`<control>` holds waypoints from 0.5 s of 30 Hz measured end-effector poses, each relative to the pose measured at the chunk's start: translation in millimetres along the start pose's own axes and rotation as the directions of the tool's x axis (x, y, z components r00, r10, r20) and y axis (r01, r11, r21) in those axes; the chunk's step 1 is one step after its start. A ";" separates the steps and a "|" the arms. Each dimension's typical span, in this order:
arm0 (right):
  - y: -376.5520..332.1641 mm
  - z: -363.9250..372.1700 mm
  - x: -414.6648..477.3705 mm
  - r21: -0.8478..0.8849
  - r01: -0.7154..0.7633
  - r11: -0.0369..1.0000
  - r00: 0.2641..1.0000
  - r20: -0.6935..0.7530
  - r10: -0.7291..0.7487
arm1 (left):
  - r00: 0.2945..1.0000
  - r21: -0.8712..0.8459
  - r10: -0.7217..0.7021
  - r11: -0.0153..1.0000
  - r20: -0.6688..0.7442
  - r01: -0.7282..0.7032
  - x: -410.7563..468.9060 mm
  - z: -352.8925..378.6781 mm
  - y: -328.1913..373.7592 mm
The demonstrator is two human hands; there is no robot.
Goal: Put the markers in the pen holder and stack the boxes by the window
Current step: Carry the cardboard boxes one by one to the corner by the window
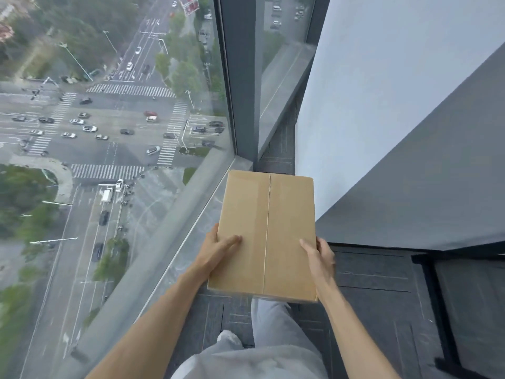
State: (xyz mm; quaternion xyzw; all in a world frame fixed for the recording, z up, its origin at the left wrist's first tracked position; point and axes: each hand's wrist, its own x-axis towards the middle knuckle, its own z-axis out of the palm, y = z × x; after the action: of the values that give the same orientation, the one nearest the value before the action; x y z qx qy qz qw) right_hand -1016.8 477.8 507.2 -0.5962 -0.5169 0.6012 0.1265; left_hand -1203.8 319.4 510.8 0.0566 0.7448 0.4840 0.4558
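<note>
Two hands hold one box [266, 233] at centre frame, above dark carpet [377, 280] beside the window [114, 127]. Left hand [218, 248] grips its left edge, thumb lying on top; right hand [319, 255] clasps the right edge, fingers curled underneath, out of sight.

The floor [382, 302] is dark grey carpet, laid in square tiles with faint paler lines. Along its left edge a low grey stone sill [175, 258] runs at the foot of the glass. A white shoe [229, 338] stands on the carpet near the sill. On the right a black frame [435, 310] meets the tiles. Whether the cardboard box [262, 231] touches the carpet cannot be told.
</note>
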 end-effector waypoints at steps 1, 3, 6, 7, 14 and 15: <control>-8.2 4.2 17.2 -0.005 -0.011 1.000 1.000 0.000 0.011 | 1.000 0.011 -0.012 1.000 -0.002 0.012 16.6 1.8 8.4; -22.4 12.6 53.5 -0.020 -0.028 0.999 0.999 0.015 0.028 | 1.000 0.037 -0.026 0.999 0.000 0.026 53.4 4.9 24.4; -40.1 22.1 106.2 -0.067 -0.043 0.997 0.998 0.044 0.046 | 0.998 0.084 -0.058 0.995 -0.002 0.058 110.2 9.9 42.9; -45.1 25.6 128.6 -0.082 -0.045 0.996 0.997 0.056 0.050 | 0.998 0.095 -0.065 0.993 -0.004 0.065 134.4 13.5 47.6; -42.8 56.3 256.7 -0.131 -0.128 0.983 0.990 0.040 0.135 | 0.992 0.138 -0.100 0.987 0.080 0.088 284.8 40.8 43.7; -36.4 63.2 277.0 -0.134 -0.145 0.980 0.988 0.035 0.151 | 0.989 0.141 -0.113 0.985 0.099 0.098 308.3 43.0 37.4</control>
State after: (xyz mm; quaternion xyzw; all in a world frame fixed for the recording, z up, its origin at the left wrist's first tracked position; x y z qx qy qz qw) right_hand -1158.5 676.7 357.4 -0.6266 -0.5121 0.5867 0.0302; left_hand -1363.8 530.0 342.3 0.0734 0.7526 0.4038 0.5149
